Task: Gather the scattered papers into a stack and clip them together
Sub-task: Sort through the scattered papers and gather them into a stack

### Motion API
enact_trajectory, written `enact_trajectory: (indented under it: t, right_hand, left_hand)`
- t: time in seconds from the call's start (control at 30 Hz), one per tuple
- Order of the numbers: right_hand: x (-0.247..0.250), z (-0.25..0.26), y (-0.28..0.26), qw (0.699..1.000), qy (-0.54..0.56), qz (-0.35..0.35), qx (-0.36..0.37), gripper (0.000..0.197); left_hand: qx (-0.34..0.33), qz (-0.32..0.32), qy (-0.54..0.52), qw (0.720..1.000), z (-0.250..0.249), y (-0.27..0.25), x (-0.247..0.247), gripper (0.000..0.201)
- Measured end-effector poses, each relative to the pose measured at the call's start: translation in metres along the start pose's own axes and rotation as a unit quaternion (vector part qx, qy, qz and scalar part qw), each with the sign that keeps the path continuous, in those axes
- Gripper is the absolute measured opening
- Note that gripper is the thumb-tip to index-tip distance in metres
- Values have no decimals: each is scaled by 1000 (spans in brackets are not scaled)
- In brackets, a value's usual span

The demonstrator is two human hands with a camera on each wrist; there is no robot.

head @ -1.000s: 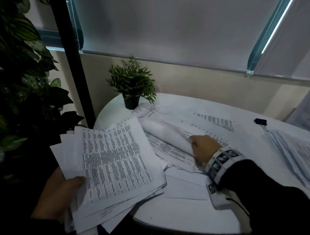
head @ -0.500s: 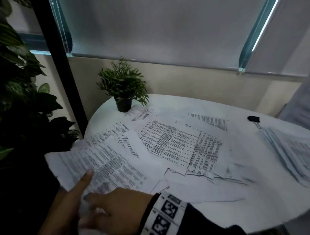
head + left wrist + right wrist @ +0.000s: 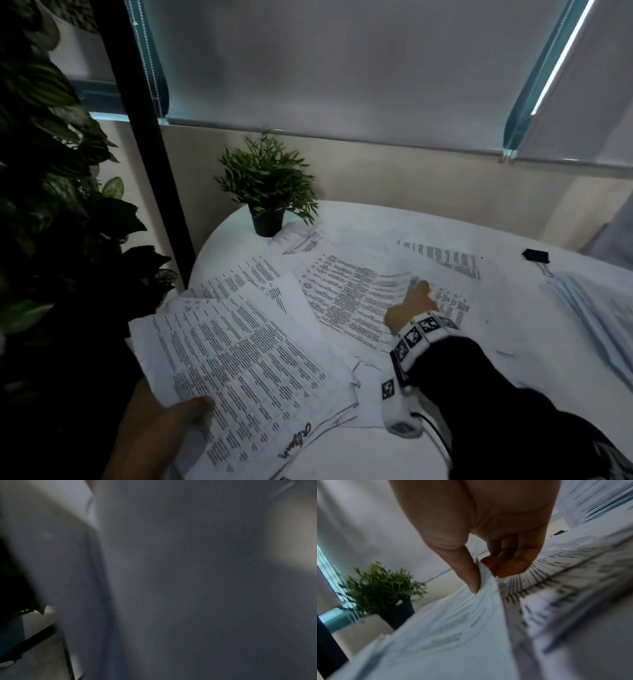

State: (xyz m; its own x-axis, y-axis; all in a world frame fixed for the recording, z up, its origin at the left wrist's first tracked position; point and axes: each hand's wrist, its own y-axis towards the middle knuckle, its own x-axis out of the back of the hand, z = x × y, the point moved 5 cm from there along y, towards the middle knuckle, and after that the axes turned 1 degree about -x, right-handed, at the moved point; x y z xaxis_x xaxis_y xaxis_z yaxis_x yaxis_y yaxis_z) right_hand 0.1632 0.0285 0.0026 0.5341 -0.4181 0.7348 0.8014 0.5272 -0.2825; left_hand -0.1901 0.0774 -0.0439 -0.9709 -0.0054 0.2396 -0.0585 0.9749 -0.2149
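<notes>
My left hand (image 3: 164, 425) grips a loose stack of printed papers (image 3: 239, 370) at the table's near left edge, thumb on top. The left wrist view is a blur of grey paper (image 3: 188, 588). My right hand (image 3: 411, 301) reaches over the scattered sheets (image 3: 346, 291) in the middle of the round white table (image 3: 513, 394). In the right wrist view my right hand (image 3: 485, 574) pinches the raised corner of a printed sheet (image 3: 453, 622) between thumb and curled fingers. A black binder clip (image 3: 536, 255) lies at the far right of the table.
A small potted plant (image 3: 267, 192) stands at the table's far left edge. Another pile of papers (image 3: 596, 308) lies at the right edge. Large dark leaves (image 3: 51, 205) and a black post (image 3: 144, 137) stand left of the table.
My right hand has gone from the held stack at the near left back out to the middle sheets and pinched one. The left hand's stack has risen back into view.
</notes>
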Motion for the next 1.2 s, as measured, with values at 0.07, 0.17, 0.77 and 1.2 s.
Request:
enact_trajectory:
  t: [0.07, 0.17, 0.77, 1.2]
  right_hand:
    - [20, -4, 0, 997, 54, -51, 34, 29]
    - [65, -10, -19, 939, 236, -225, 111, 23]
    - [-50, -7, -128, 950, 217, 164, 151, 68]
    - [40, 52, -142, 842, 311, 46, 438, 40]
  left_hand:
    - [-1, -4, -31, 1000, 7, 7, 2, 78]
    - [5, 12, -65, 998, 19, 13, 2, 72]
    - [-81, 33, -144, 986, -2, -7, 2, 45]
    - [-308, 93, -275, 906, -102, -52, 13, 45]
